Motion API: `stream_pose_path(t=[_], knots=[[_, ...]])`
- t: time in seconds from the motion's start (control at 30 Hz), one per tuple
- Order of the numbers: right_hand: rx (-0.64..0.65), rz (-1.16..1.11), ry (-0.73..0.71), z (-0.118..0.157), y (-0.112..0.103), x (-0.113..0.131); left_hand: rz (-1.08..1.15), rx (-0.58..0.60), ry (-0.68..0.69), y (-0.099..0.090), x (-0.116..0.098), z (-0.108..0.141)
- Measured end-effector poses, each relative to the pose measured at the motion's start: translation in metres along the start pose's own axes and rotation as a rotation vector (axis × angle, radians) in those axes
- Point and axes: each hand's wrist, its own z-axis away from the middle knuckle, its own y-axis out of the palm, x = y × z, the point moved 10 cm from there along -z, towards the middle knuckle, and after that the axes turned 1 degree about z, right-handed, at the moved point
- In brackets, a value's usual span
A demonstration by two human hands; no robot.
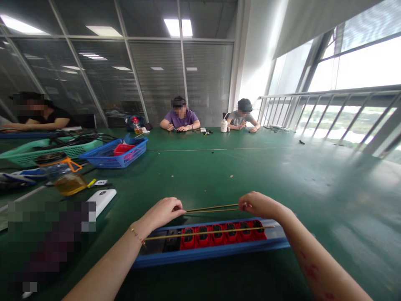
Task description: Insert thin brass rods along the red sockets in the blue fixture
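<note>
Thin rods [213, 207], at the far side of the blue tray [219, 252]: my left hand [166, 213] pinches their left ends, my right hand [258, 205] their right. I judge them light, springy, snappable; fingertips at both ends suit.

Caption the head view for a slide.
Left hand and right hand hold thin rods near a long blue tray with red holders on a green table.
</note>
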Motion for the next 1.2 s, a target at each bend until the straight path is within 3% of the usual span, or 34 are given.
stream_pose_path(t=[0.37,0.47,0.63,0.7,0.83,1.07,1.2], knots=[[0.02,-0.06,-0.132,-0.016,0.018,0.015,0.003,-0.003,0.007,0.005,0.005,-0.002],[0.004,-0.103,-0.142,-0.014,0.01,0.017,-0.015,-0.007,0.002,0.007,0.008,-0.003],[-0.076,-0.15,-0.125,0.007,-0.029,0.028,-0.015,-0.022,0.01,0.006,0.008,-0.002],[-0.049,-0.156,-0.115,0.019,-0.039,0.036,-0.014,-0.022,0.005,0.006,0.007,-0.002],[0.062,-0.115,-0.133,0.034,-0.037,0.057,-0.017,-0.011,-0.012,0.006,0.006,-0.001],[0.057,0.082,-0.163,0.026,-0.017,0.082,-0.024,-0.014,-0.005,0.008,0.007,-0.002],[-0.032,0.069,-0.138,0.033,-0.039,0.076,-0.026,-0.014,-0.01,0.008,0.008,-0.002]])
